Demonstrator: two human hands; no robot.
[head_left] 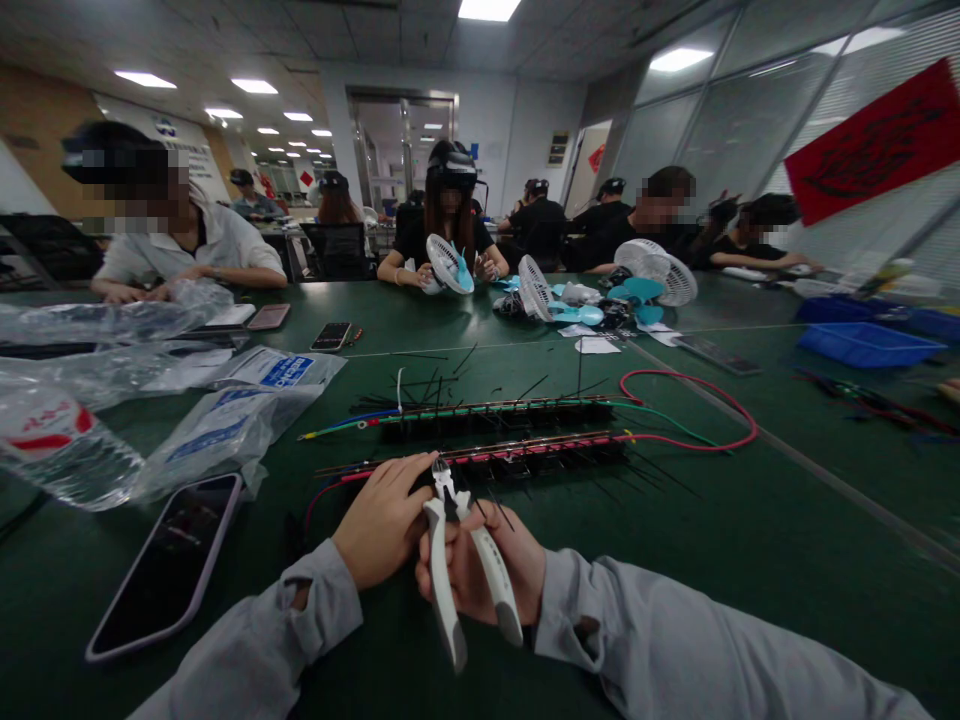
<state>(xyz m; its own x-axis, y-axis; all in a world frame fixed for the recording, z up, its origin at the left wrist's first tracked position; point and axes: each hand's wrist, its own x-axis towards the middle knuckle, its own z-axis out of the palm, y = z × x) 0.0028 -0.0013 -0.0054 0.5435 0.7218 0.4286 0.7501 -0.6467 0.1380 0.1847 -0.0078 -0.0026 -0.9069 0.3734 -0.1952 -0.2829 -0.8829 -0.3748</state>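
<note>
Pliers [439, 550] are sitting beside the left hand [384, 525] at the red wire [540, 443], so a slip could be nicking skin or that wire. The right hand [523, 562] is gripping the pliers' parted handles; whether the left is pinching anything, I cannot tell. The nose [442, 480] is pointing away, long axis running roughly front-to-back.

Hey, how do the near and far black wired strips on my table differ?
The near strip has a red wire running along it; the far strip has a green wire. The pliers are held close to the near strip, farther from the far strip. Both are long, dark and roughly parallel.
</note>
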